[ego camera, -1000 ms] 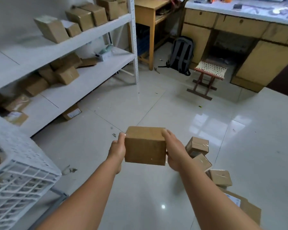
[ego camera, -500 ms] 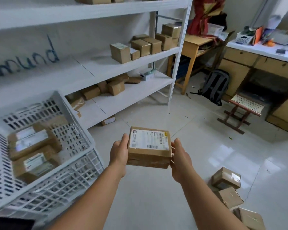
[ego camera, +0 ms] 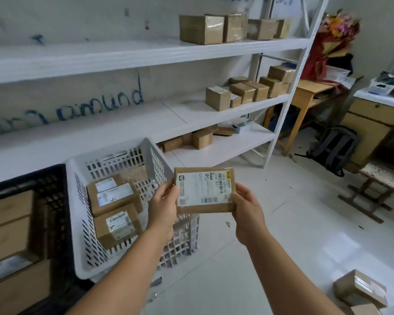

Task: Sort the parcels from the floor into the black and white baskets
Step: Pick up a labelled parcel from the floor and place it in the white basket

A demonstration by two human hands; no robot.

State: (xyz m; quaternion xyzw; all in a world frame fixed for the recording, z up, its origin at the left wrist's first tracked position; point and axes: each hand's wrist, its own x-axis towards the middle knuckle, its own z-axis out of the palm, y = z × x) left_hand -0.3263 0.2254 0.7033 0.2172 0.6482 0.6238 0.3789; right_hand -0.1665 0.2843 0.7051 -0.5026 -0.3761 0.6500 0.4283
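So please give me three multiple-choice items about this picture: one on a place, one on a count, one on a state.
1. Where does the white basket stand?
A. right of the black basket
B. on the top shelf
C. under the stool

2. How many parcels lie in the white basket?
A. none
B. two
C. five

3. How is the labelled parcel held?
A. one hand only
B. resting on the floor
C. both hands, label facing the camera

Answers:
1 A, the two baskets stand side by side, the white one on the right.
2 B, two labelled parcels show inside.
3 C, the left hand and the right hand grip its opposite edges.
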